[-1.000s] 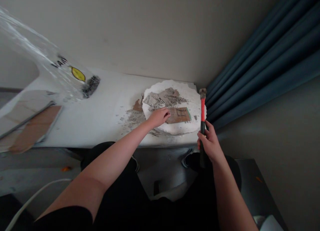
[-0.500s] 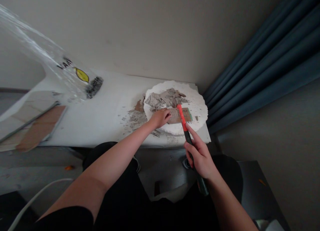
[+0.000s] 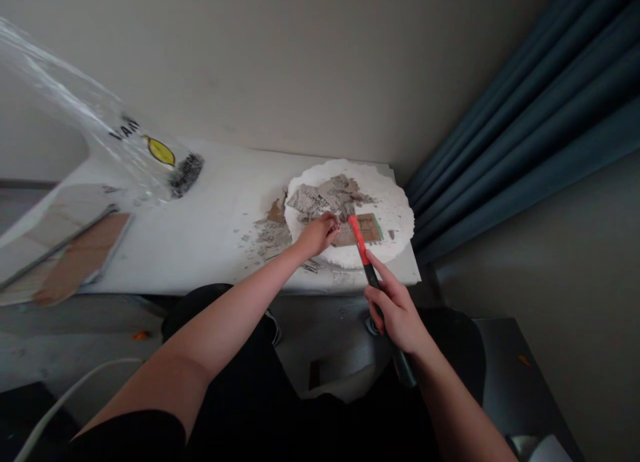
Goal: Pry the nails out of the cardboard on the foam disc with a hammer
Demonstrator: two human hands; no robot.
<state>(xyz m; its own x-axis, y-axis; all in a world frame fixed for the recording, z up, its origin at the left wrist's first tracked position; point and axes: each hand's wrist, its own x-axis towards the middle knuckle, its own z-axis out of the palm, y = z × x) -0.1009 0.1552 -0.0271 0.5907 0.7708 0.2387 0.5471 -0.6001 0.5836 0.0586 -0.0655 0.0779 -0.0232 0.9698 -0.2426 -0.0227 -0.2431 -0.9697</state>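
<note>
A hammer [image 3: 357, 233] with a red and black handle is gripped in my right hand [image 3: 400, 314]. Its grey head is down over a flat brown piece of board [image 3: 370, 228] with a green edge. My left hand [image 3: 316, 235] rests at the left end of that board, fingertips pinched together close to the hammer head. Whatever sits between those fingers is too small to make out. Under the board lies a white, scallop-edged round mat [image 3: 400, 212]. Grey broken chunks and crumbs [image 3: 317, 199] cover its far left part.
Debris [image 3: 273, 239] is scattered on the white-covered table [image 3: 200, 242] left of the mat. A clear plastic bag [image 3: 160, 152] with a lemon print and brown board pieces [image 3: 83, 259] are farther left. Blue curtains [image 3: 525, 109] hang right; a wall stands behind.
The hammer head has shifted slightly left and down, nearer my left fingertips. My left hand keeps almost the same place, still pinched.
</note>
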